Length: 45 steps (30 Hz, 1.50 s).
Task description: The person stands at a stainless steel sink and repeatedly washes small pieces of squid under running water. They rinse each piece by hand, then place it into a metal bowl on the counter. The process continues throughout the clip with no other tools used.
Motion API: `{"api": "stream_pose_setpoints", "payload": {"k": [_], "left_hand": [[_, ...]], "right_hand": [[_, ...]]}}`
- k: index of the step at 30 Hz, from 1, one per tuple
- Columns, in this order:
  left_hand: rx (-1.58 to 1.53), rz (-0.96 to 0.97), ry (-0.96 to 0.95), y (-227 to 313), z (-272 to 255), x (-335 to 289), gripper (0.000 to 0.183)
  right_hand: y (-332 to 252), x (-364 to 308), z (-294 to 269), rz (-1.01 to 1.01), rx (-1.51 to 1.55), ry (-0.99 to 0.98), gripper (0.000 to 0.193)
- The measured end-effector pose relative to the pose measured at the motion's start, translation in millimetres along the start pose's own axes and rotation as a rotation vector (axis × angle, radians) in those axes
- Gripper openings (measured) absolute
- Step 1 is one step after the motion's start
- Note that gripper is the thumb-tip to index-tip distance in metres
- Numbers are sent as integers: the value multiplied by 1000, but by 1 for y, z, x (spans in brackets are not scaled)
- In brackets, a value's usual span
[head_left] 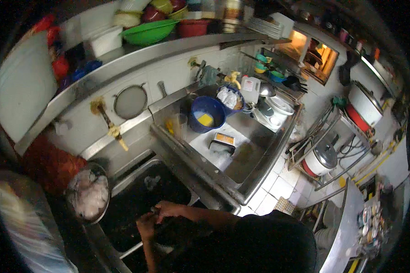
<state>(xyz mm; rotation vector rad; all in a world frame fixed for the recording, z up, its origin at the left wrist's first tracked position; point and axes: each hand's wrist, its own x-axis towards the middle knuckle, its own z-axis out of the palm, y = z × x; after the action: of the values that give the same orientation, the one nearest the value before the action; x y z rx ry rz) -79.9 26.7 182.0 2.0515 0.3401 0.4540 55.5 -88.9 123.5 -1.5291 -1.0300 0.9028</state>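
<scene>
My left hand [146, 224] and my right hand [169, 210] meet over the dark sink basin [133, 193]. Their fingers are closed around something small and dark between them, too dim to make out. A greyish-white scrap [152, 182] lies in the basin, just beyond my hands. To the left, a round metal bowl [105, 210] on the sink's edge holds pale, wet-looking, fleshy pieces [89, 193]. Above the basin a brass tap [118, 139] sticks out from the wall.
To the right, a steel sink counter [255, 166] carries a blue bucket [197, 116] with a yellow sponge, a black-and-orange tub [222, 143] and a white jug [250, 88]. A strainer [130, 102] hangs on the wall. Overhead runs a metal shelf [136, 57] with a green basin [150, 32].
</scene>
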Motion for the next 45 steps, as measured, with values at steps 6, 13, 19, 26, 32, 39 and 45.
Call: {"api": "stream_pose_setpoints", "payload": {"k": [6,13,19,26,32,39,45], "left_hand": [[-158,-55,116,-26,24,8,11],[107,-51,196,-19,15,10,12],[160,-140,313,-61,15,6,23],[273,-429,425,-112,-4,-8,23],[168,25,220,-171,26,10,24],[33,-288,-217,-90,46,62,26],[-452,-576,-211,-73,23,30,31]], "right_hand": [[14,-7,1,208,624,-7,23],[18,4,6,-91,462,199,19],[-48,-39,-2,337,451,209,28],[-9,-61,2,-40,-610,-221,40],[-68,-19,-15,140,-596,-72,43],[24,42,-36,33,-501,9,38],[-9,23,-29,355,569,159,27]]}}
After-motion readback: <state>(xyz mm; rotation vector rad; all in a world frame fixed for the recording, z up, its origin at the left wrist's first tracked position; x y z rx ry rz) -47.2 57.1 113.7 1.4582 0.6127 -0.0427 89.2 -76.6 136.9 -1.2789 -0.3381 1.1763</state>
